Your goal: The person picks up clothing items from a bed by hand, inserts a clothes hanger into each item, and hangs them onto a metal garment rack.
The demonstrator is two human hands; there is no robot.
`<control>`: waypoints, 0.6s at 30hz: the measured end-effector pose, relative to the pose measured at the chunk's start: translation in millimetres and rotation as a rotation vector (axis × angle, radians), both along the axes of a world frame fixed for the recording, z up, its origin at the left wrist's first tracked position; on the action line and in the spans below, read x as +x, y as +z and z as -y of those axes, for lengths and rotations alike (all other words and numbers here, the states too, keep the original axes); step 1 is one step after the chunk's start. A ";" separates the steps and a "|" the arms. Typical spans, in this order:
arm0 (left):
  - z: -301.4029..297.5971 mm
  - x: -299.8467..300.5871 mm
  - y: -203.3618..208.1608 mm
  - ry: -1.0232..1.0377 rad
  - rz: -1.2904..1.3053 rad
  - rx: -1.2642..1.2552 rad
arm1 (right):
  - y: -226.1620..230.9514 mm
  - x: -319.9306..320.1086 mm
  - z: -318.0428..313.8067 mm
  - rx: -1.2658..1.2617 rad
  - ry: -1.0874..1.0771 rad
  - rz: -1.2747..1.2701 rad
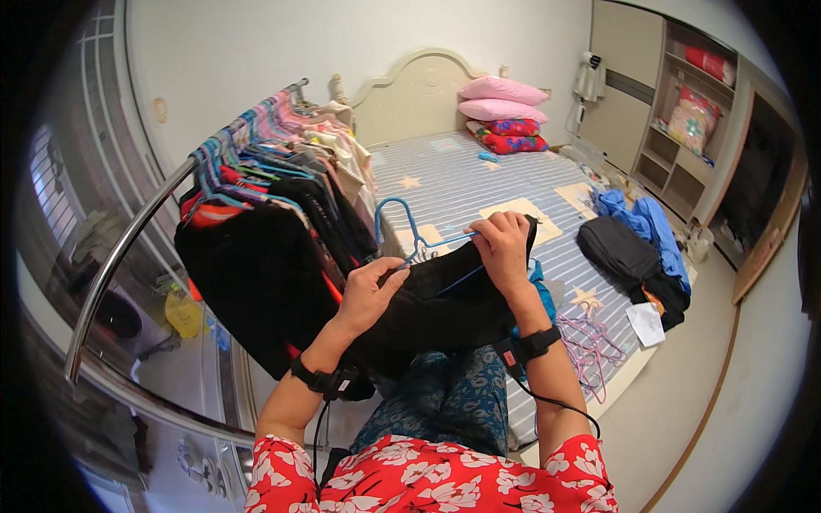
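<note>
A blue clothes hanger is held up in front of me, its hook pointing up and to the left. Over its lower part hangs a black garment; what kind it is I cannot make out. My right hand is closed on the hanger's right arm and the garment's edge. With thumb and fingers pinched together, my left hand grips the hanger's left side, where black cloth also shows. The lower bar of the hanger crosses in front of the dark fabric.
At the left, a metal clothes rail carries many hung clothes. Behind stands a bed with pink pillows. Purple hangers, a black backpack and blue clothing lie along its right side. An open-shelved wardrobe is beyond.
</note>
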State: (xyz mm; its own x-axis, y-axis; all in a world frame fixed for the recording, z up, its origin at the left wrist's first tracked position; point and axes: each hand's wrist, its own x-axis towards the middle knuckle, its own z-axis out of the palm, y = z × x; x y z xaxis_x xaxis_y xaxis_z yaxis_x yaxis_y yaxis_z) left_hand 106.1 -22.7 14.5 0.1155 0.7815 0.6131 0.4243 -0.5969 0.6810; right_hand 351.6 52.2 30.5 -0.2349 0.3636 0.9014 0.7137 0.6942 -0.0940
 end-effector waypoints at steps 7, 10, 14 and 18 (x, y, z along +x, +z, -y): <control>63.6 -60.2 8.0 0.174 -0.212 0.067 | 42.9 -38.1 10.3 0.066 0.007 0.009; 71.9 -89.7 5.7 0.289 -0.285 0.151 | 53.7 -54.0 10.5 0.071 0.013 -0.002; 80.9 -97.0 19.8 0.514 -0.276 0.329 | 72.0 -91.9 17.4 0.105 0.117 -0.001; 97.2 -119.1 41.3 0.771 -0.217 0.503 | 90.6 -127.0 25.3 0.087 0.257 -0.049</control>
State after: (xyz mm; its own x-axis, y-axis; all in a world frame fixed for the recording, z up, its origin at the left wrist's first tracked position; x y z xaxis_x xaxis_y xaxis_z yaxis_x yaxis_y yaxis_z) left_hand -13.1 -119.9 55.8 -0.1721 0.3399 0.9246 0.9114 -0.3011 0.2804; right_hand 224.6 26.9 121.1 -0.2650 0.2179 0.9393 0.5088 0.8591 -0.0557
